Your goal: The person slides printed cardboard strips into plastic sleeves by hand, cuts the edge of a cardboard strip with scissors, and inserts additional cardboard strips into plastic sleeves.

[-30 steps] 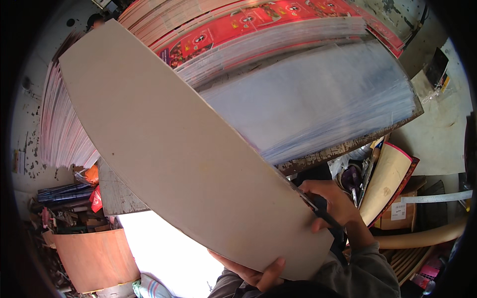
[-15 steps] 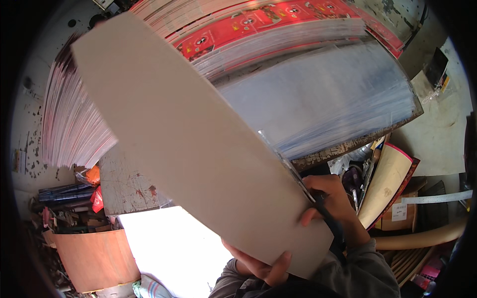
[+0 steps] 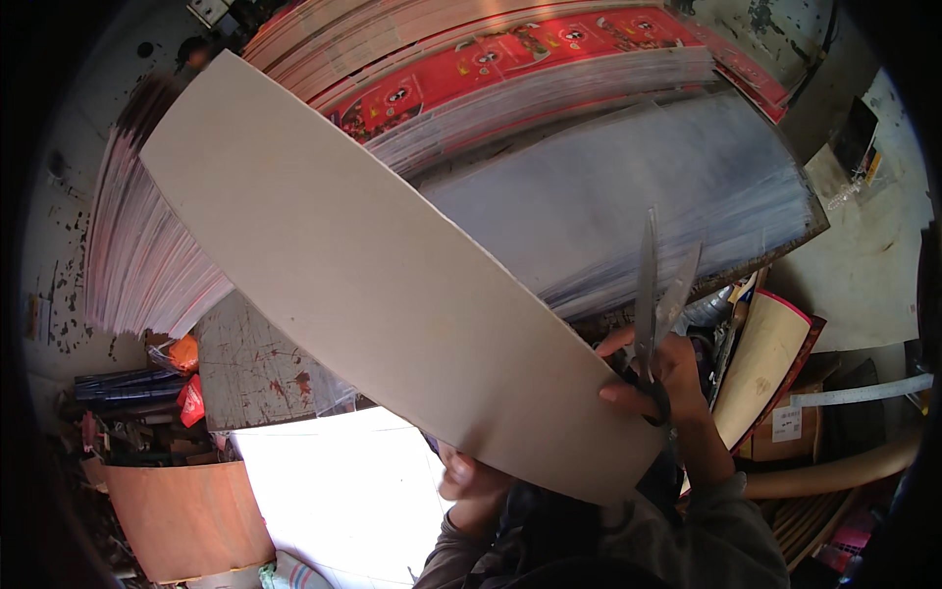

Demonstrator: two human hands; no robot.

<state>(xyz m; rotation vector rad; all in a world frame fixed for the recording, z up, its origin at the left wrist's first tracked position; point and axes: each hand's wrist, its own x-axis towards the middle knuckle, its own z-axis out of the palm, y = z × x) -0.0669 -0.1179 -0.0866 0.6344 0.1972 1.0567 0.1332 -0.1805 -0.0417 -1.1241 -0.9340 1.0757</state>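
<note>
Scuffed tabletop [image 3: 250,358] piled with red printed sheets [image 3: 535,59], paint-chipped wall [image 3: 64,245] nearby. Right hand [image 3: 682,368] grips spread scissors [image 3: 646,285]; left hand [image 3: 476,481] at the board [image 3: 392,285], can't tell its grip.

Noted matt, smooth cardboard for board [image 3: 392,294] at centre. Read shiny metal along scissors [image 3: 645,319] at right, plastic look at grips [image 3: 658,401]. Logged translucent plastic look, slight sheen, on pale sheets [image 3: 628,187], far right; glossy printed paper on red stack [image 3: 535,54] beyond. Marked table [image 3: 253,363] at left as scratched, rough. Recorded matt cloth on sleeve [image 3: 731,530], near right; smooth wood look on panel [image 3: 186,520], near left.
</note>
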